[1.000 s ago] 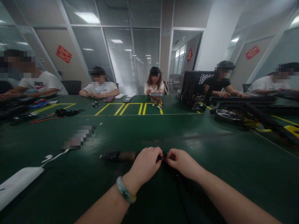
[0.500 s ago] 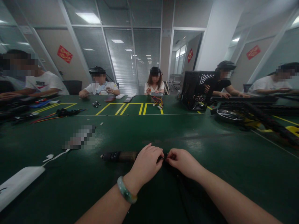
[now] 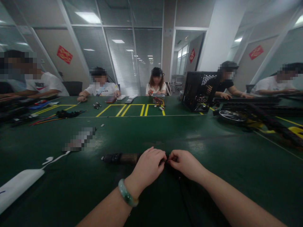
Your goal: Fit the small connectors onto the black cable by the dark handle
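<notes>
A dark, slim cylindrical tool (image 3: 127, 158) lies across the green table, its small metal tip pointing left and a brownish band round its body. Curled over the right part of it is my left hand (image 3: 150, 162), which hides that end; a green bangle circles the wrist. My right hand (image 3: 181, 160) is pinched close against the left one, fingertips almost meeting. What sits between these fingers is small, dark and mostly covered. A black cable (image 3: 183, 189) runs from beneath my right hand toward the table's near edge.
At the left a white power strip (image 3: 21, 186) leads by a white cord to a blurred-out device (image 3: 80, 138). Across the table stand a black computer case (image 3: 201, 91), a round metal-rimmed part (image 3: 232, 115) and coloured wires (image 3: 159, 102). Several people sit working around the table.
My hands stay almost in place, with only slight finger movement at the tool's right end. Across the table, the person at left centre has lowered a hand toward the tabletop.
</notes>
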The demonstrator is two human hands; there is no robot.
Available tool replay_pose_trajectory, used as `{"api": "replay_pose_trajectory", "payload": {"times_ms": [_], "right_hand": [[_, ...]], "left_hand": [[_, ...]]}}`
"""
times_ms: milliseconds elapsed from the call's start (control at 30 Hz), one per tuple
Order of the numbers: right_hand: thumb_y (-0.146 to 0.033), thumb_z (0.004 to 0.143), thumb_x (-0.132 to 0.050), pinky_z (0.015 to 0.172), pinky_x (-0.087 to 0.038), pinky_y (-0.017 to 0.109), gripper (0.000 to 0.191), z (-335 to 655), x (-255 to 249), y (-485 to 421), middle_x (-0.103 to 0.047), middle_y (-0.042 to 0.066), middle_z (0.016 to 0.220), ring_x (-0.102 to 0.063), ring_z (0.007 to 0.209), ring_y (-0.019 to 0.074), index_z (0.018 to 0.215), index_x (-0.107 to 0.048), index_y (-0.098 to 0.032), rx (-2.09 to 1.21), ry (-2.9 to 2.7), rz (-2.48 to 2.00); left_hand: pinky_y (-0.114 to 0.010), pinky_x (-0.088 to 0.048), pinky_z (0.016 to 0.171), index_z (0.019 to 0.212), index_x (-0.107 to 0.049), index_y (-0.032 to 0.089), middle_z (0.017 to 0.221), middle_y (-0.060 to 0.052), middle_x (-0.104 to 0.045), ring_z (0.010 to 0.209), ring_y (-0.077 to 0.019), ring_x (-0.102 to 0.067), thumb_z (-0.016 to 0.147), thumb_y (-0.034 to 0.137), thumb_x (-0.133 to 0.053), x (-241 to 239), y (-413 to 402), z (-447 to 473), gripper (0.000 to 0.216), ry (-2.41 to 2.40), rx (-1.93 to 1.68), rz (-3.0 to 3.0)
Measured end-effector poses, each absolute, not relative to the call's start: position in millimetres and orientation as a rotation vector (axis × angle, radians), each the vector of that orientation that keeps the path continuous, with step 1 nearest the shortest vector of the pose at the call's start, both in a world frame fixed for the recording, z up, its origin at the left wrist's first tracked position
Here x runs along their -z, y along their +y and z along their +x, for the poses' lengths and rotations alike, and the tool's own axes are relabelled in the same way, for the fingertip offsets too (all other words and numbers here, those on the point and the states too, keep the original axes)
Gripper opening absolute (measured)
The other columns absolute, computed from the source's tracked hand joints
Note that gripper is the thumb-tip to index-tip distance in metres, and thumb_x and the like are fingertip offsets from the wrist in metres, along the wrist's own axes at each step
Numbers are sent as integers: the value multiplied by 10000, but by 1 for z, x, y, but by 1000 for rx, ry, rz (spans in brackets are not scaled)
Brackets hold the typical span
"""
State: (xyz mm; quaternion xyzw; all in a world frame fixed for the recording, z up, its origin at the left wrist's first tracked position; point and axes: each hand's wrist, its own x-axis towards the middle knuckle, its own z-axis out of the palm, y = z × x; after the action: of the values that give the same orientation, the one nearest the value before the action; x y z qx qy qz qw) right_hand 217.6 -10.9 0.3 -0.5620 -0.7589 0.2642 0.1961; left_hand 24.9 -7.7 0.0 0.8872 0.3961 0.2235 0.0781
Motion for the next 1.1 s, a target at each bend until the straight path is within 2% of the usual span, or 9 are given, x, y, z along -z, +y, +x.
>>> {"api": "replay_pose_trajectory", "payload": {"times_ms": [133,333,567,700,933,1100], "right_hand": [[-270,828,-582,562,-384,213,121,218,0,-11,-692,6,760,-610,659,140,845,-678,-197,-756,-2113,-1569],[-263,820,-592,567,-388,212,103,218,-1,-11,-690,-2,752,-610,653,138,828,-674,-202,-758,-2115,-1574],[-274,832,-577,563,-381,214,122,217,-3,-12,-690,-1,761,-608,662,139,830,-678,-205,-737,-2115,-1567],[-276,834,-578,557,-376,212,122,218,0,-11,-686,-2,756,-605,662,139,833,-677,-205,-732,-2118,-1553],[-266,826,-587,571,-384,216,111,218,3,-10,-692,-2,760,-608,659,140,833,-679,-204,-743,-2136,-1565],[-284,829,-590,579,-388,221,116,220,5,-9,-691,-2,756,-609,659,146,822,-679,-211,-720,-2149,-1557]], "left_hand": [[-465,-322,1058,893,-582,220,1046,-11,-644,990,-198,-588,843,201,-573,-1,-8,24,54,1226,-696,2645],[-443,-325,1056,961,-596,237,1066,-6,-641,1026,-193,-579,885,204,-530,-1,-8,25,106,1215,-686,2654],[-440,-340,1042,934,-611,231,1081,-11,-640,1041,-199,-576,913,255,-519,-2,-6,24,97,1253,-658,2635],[-416,-358,1029,940,-606,245,1126,8,-627,1061,-185,-567,914,216,-514,-3,-6,24,100,1215,-666,2648],[-447,-336,1046,894,-610,222,1109,-16,-638,1091,-205,-558,873,231,-563,-2,-5,24,52,1227,-670,2650],[-427,-324,1059,981,-621,255,1175,4,-614,1131,-186,-538,887,182,-513,-1,-3,24,161,1195,-665,2668]]}}
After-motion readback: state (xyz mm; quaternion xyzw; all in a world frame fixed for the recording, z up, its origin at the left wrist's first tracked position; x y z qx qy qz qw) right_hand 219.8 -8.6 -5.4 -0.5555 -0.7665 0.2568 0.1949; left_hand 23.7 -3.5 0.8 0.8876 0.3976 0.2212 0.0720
